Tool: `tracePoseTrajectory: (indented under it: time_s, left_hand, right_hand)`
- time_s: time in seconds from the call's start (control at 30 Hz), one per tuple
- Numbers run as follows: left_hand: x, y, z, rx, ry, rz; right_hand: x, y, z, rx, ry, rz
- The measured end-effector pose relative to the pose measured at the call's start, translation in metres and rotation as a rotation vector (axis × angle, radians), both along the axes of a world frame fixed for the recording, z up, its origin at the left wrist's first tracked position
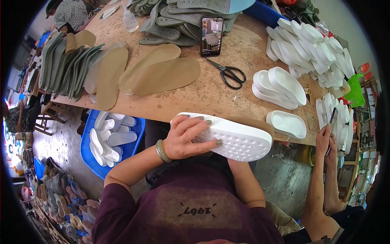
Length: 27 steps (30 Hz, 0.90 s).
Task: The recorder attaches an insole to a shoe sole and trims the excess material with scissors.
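A white shoe sole (239, 142) with round dimples on its underside is tilted up at the table's near edge. My left hand (185, 138) grips its left end, fingers laid across the underside and a bangle on the wrist. Along the sole's far upper edge shows a strip of brown insole (260, 123). My right forearm (247, 181) runs up behind the sole, which hides that hand and its fingers. A single white sole (286, 124) lies on the table just right of the held one.
Brown insoles (166, 76), black-handled scissors (230, 76) and an upright phone (211, 36) are on the table. White soles (313, 46) pile up at right, grey insoles (178, 26) at back. A blue bin (91, 152) stands lower left. Another person's hands (325, 138) hold a dark thin object at right.
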<state>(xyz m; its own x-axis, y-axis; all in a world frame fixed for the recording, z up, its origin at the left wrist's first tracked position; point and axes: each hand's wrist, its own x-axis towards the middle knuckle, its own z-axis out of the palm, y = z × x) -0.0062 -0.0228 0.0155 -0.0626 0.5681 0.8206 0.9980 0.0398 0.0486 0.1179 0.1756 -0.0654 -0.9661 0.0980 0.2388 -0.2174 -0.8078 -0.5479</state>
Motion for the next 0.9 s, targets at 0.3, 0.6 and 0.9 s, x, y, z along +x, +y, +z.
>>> tracePoseTrajectory:
  time_s: [0.3,0.6,0.9]
  left_hand:
    - [-0.009,-0.001,-0.027,0.297,-2.148,-0.831]
    - [-0.017,0.011,-0.016,0.592,-2.485,-1.113]
    - [-0.022,0.009,-0.027,0.48,-2.286,-1.079]
  right_hand:
    - [-0.011,0.006,0.057,0.291,-0.089,-0.155]
    - [-0.035,0.003,0.1,0.463,-0.397,-0.254]
    - [-0.052,-0.014,0.093,0.423,-0.409,-0.258]
